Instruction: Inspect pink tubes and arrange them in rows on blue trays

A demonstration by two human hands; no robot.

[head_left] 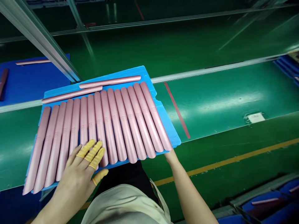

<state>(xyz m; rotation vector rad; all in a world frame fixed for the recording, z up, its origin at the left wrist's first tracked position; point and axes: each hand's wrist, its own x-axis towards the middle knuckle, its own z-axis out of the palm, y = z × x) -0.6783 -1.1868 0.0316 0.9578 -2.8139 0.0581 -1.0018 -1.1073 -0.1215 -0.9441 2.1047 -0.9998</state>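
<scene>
A light-blue plastic board (167,123) bears a row of long pink metallic half-round shells (125,118), laid side by side, with two more lying crosswise along its far edge. Yellow finger cots cover several fingers and the thumb of my left hand (81,168). Its fingers lie spread over the near ends of the shells at the middle left, with the thumb out over the board's near edge. My right hand (171,156) reaches under the board's near right corner and holds it from below; its fingers are hidden. The board overhangs the green belt's near edge.
Beneath the board runs a green conveyor belt (210,96) with a red tape stripe (177,110) and a white patch (256,117). A metal post (46,40) rises at the left. Behind it, a darker blue board (30,81) carries pink pieces. Blue trays (263,203) stand at the lower right.
</scene>
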